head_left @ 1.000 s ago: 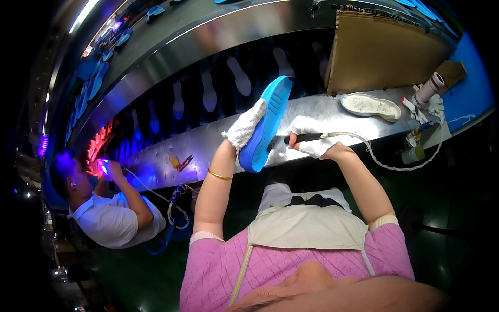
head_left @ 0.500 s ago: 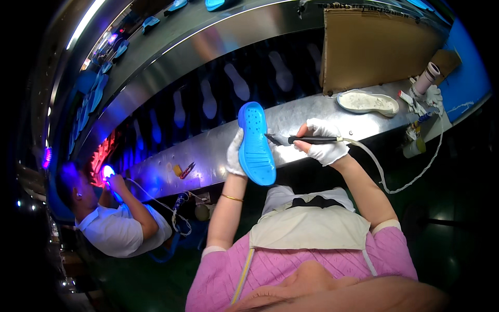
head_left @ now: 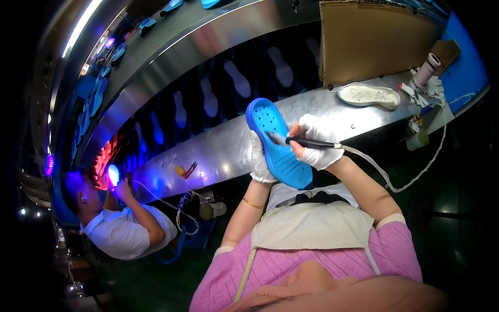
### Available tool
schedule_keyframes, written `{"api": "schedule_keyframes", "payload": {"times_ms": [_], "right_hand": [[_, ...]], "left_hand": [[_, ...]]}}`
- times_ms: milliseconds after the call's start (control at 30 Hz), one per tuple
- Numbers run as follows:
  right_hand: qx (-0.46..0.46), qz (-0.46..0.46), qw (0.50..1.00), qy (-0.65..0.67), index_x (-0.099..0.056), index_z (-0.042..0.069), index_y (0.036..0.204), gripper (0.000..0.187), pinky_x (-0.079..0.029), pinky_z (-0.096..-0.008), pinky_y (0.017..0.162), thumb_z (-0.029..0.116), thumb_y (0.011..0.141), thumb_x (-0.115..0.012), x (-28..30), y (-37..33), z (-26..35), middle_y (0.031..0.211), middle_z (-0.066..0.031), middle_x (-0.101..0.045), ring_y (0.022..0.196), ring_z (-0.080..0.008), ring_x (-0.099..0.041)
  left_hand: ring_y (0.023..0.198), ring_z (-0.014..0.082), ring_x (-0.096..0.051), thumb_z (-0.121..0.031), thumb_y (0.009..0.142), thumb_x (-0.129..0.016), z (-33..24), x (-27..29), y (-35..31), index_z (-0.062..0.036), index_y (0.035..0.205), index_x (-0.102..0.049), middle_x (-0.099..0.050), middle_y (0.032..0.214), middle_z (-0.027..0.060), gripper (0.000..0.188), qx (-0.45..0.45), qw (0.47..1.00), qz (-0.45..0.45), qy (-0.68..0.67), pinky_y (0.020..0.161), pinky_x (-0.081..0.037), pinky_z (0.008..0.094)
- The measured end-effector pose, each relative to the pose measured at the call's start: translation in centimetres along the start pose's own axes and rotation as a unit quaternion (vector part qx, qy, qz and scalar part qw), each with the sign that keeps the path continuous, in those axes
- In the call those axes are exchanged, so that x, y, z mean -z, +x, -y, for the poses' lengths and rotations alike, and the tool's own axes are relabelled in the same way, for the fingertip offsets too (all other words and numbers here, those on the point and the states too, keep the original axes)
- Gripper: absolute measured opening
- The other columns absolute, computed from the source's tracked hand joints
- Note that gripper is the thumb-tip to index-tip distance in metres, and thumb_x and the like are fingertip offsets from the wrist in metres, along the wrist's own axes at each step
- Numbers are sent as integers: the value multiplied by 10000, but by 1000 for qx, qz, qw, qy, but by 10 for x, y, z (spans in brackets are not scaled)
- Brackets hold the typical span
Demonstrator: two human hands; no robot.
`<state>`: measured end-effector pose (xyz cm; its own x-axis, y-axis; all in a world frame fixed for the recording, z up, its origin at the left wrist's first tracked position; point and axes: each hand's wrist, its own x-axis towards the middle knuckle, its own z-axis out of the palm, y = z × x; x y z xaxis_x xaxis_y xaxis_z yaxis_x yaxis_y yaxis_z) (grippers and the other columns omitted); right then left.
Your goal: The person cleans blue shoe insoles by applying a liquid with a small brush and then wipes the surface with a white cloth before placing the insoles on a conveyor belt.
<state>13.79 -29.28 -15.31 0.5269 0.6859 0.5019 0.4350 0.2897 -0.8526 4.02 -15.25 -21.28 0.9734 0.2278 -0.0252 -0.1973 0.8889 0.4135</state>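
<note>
Over the metal bench's front edge, my left hand (head_left: pixel 260 161) in a pale glove grips a blue shoe sole (head_left: pixel 287 161) from its left side and from beneath; most of those fingers are hidden. The sole is tilted, its toe end away from me to the left. My right hand (head_left: pixel 316 125), gloved with bare fingertips, closes around the black handle of a brush (head_left: pixel 312 143). A pale hose (head_left: pixel 374 167) runs from the handle's end off to the right. The brush's bristles lie over the upper face of the sole, near its middle.
A white shoe sole (head_left: pixel 370 96) lies on the metal bench (head_left: pixel 223 156) before a cardboard sheet (head_left: pixel 382 44). Red-handled pliers (head_left: pixel 190 170) rest farther left. Dark racks with sole shapes (head_left: pixel 236 78) line the back. A co-worker (head_left: pixel 127 229) sits at left, holding something brightly lit.
My left hand has moved right and turned the blue sole so that its heel end swings right. The brush bristles have gone from beside the sole's right edge to over its face.
</note>
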Motion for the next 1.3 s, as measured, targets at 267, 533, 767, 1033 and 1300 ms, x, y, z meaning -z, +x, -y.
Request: {"api": "schedule_keyframes", "payload": {"times_ms": [267, 533, 767, 1033, 1300], "right_hand": [[53, 67, 996, -39, -595, 31, 865, 184, -472, -287, 611, -6, 697, -659, -9, -7, 17, 735, -77, -594, 655, -173, -585], [4, 126, 991, 42, -588, 52, 901, 166, -467, -265, 626, 20, 751, -652, -10, -12, 15, 774, -32, -591, 682, -128, -565], [-176, 53, 979, 82, -579, 16, 879, 113, -486, -237, 642, 70, 814, -653, 16, -7, 11, 803, -61, -618, 686, -100, -588], [-48, 30, 997, 52, -592, 35, 823, 101, -486, -261, 609, 47, 777, -680, -12, -29, 21, 722, -62, -599, 645, -137, -608], [63, -9, 998, -29, -614, 26, 819, 125, -485, -310, 604, 1, 729, -696, -15, -30, 12, 694, -91, -597, 654, -224, -614]], "left_hand": [[1057, 307, -545, -645, 855, -398, -7, 5, 12, -99, 1309, -402, -530, 1201, 150, 710, -35, 997, -76, 6, 929, -451, 450], [980, 298, -585, -637, 844, -435, -24, -11, 16, -75, 1252, -458, -569, 1133, 144, 695, -34, 997, -65, 5, 871, -495, 454], [1190, 295, -438, -718, 822, -326, -7, -38, -9, -96, 1390, -308, -422, 1329, 151, 843, -41, 997, 32, -57, 1039, -335, 440], [1156, 321, -465, -707, 836, -312, -6, -35, 3, -100, 1371, -332, -432, 1330, 131, 809, -26, 993, 91, -73, 970, -393, 507], [1222, 290, -426, -653, 812, -464, -10, -41, 8, -96, 1379, -325, -407, 1358, 130, 807, -80, 995, 62, -2, 1058, -309, 504]]}}
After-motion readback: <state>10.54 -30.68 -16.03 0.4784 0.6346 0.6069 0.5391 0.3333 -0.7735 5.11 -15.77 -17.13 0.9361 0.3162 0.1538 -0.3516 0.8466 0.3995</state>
